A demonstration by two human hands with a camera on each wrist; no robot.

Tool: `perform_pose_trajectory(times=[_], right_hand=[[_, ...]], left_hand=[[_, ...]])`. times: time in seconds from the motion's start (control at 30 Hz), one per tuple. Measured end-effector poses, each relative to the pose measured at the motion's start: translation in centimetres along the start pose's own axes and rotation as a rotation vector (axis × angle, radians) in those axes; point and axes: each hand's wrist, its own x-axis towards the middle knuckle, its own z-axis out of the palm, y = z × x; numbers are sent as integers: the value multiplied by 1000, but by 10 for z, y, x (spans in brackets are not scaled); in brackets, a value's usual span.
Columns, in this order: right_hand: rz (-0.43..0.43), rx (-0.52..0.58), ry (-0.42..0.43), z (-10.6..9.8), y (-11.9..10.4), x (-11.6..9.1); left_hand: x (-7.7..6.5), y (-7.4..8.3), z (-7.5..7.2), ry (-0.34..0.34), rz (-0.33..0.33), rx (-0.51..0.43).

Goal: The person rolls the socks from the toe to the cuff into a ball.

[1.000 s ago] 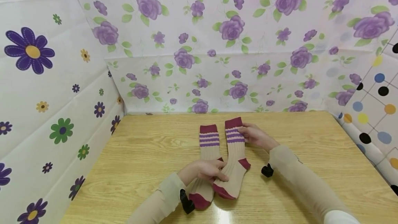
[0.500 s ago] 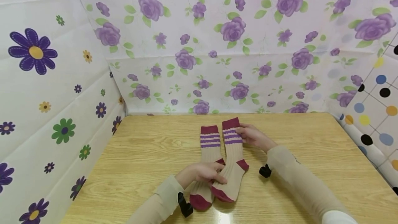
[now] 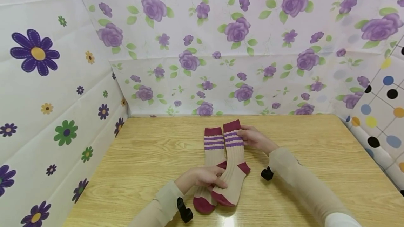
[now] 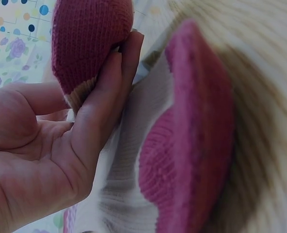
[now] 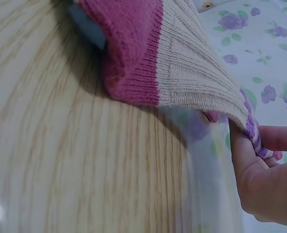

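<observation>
Two ribbed beige socks with maroon cuffs, heels and toes and purple stripes lie side by side in the head view. The left sock (image 3: 214,155) rests on the table. Over its foot laps the foot of the right sock (image 3: 236,157). My left hand (image 3: 202,178) pinches that right sock near the toe, thumb on top and fingers beneath; the left wrist view shows its maroon toe (image 4: 92,41) raised above the other sock's toe (image 4: 206,121). At the striped top, my right hand (image 3: 255,139) pinches the same sock by its edge. Its maroon heel (image 5: 128,58) shows in the right wrist view.
The wood-grain table (image 3: 151,150) is backed by a purple rose-print cloth (image 3: 189,80). A daisy-print cloth (image 3: 79,122) stands at the left, a dotted cloth (image 3: 385,115) at the right. Black wrist mounts (image 3: 184,211) hang from both sleeves.
Both hands have shifted the right sock slightly to the left, so the striped tops lie closer and its foot laps further over the left sock. The grips look the same.
</observation>
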Motion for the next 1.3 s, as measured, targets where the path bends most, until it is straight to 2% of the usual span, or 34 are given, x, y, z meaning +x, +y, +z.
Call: perform_pose_trajectory(times=[0.37, 0.87, 1.0, 1.23, 1.3], right_hand=[[8, 14, -7, 8, -1, 4], [9, 8, -26, 20, -2, 7], [1, 19, -38, 23, -3, 8], [-51, 30, -112, 27, -4, 5], [-41, 27, -101, 29, -4, 7]], left_hand=[[-6, -5, -4, -13, 27, 28], [-18, -10, -3, 50, 1, 15], [-22, -11, -5, 47, -5, 9], [-28, -14, -8, 13, 15, -1], [-29, -14, -9, 9, 16, 1]])
